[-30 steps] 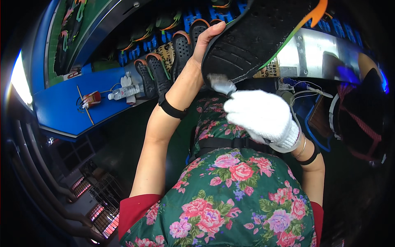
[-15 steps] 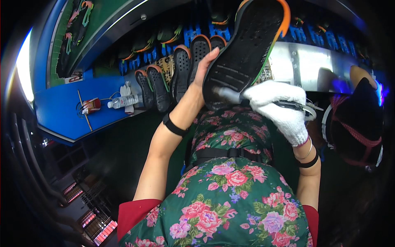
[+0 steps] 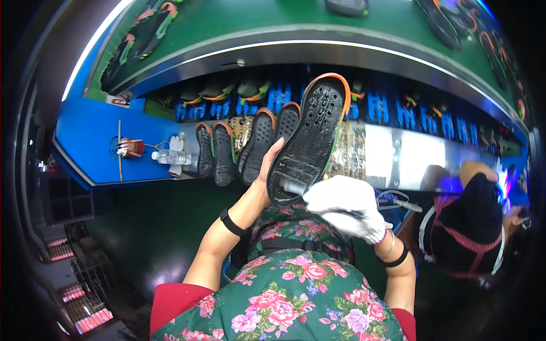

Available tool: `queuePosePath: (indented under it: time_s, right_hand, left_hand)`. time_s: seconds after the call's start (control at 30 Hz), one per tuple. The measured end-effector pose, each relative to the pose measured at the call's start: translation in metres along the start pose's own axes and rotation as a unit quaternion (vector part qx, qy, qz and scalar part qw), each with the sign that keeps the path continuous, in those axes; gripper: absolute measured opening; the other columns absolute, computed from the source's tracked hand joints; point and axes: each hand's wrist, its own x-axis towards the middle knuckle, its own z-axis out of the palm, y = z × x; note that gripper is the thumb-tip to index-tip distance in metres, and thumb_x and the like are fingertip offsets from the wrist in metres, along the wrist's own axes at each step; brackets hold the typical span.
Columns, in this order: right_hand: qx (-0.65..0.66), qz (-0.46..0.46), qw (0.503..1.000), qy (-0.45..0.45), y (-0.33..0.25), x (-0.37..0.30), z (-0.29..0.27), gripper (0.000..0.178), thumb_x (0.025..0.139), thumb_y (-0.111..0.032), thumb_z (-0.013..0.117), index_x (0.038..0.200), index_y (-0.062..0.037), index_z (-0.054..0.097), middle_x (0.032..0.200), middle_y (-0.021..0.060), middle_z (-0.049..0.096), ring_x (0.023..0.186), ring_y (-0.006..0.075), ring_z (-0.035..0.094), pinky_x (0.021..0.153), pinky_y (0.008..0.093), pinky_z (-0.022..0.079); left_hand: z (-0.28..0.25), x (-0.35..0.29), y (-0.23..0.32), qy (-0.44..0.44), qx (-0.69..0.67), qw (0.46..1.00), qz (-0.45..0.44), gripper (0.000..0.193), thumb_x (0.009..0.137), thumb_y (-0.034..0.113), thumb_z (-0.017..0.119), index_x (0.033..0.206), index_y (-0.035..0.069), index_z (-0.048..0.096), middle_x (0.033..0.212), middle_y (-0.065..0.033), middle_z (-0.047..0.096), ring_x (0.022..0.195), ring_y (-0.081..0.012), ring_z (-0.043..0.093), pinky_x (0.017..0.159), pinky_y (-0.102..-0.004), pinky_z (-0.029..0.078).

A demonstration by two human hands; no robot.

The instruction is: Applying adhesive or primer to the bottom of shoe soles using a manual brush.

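My left hand (image 3: 272, 161) grips a black shoe sole (image 3: 311, 128) by its left edge, fingers hidden behind it. The sole is tilted, with an orange rim at its upper end, a green side edge and rows of small holes. Its inner face looks shiny. My right hand (image 3: 348, 207), in a white glove, is closed on a brush (image 3: 293, 186), whose pale, blurred tip lies on the sole's lower end. Left of the held sole, more black soles stand leaning: a small pair (image 3: 224, 152), a larger one (image 3: 259, 142) and another (image 3: 289, 120) partly covered.
A green belt (image 3: 273, 23) carrying shoe parts runs along the back. Beneath it are several blue racks (image 3: 378, 108). A water bottle (image 3: 170, 157) lies on the blue table (image 3: 85, 136). A thin pale hose (image 3: 398, 200) is beside my right hand. A co-worker (image 3: 475, 216) sits at right.
The view has shifted, showing more of the green belt. The held sole sits lower in the picture and looks shinier. The brush remains at its lower end.
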Motion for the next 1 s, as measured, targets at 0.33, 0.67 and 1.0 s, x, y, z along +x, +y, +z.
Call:
queuePosePath:
  time_s: [0.33,0.67,1.0]
  right_hand:
    - [0.310,0.254,0.855,0.329,0.040,-0.028,0.014,0.022,0.080,0.014,0.069,0.100,0.0054,0.071,0.109,0.0243,0.073,0.090,0.0258,0.072,0.079,0.0359,0.061]
    - [0.310,0.330,0.850,0.270,0.074,-0.033,0.066,0.017,0.081,0.007,0.073,0.098,0.0064,0.077,0.101,0.0192,0.077,0.082,0.0209,0.073,0.074,0.0312,0.061]
    - [0.311,0.298,0.831,0.352,0.090,-0.055,0.063,0.022,0.082,0.010,0.072,0.104,0.0072,0.076,0.101,0.0167,0.077,0.087,0.0199,0.073,0.079,0.0303,0.061]
  left_hand:
    - [0.086,-0.058,0.171,-0.371,0.183,0.899,0.144,0.121,0.081,0.075,0.069,0.161,0.001,0.017,0.154,-0.0406,0.030,0.131,-0.0621,0.044,0.099,-0.0626,0.055]
    - [0.088,0.022,0.281,-0.009,-0.091,0.888,0.451,0.103,0.098,0.074,0.038,0.163,0.004,0.000,0.163,-0.0324,0.020,0.146,-0.0484,0.036,0.111,-0.0626,0.044]
    - [0.155,0.201,0.232,0.146,0.834,0.359,0.392,0.077,0.081,0.023,0.083,0.148,0.007,0.050,0.138,-0.0140,0.054,0.107,-0.0244,0.062,0.087,-0.0395,0.056]
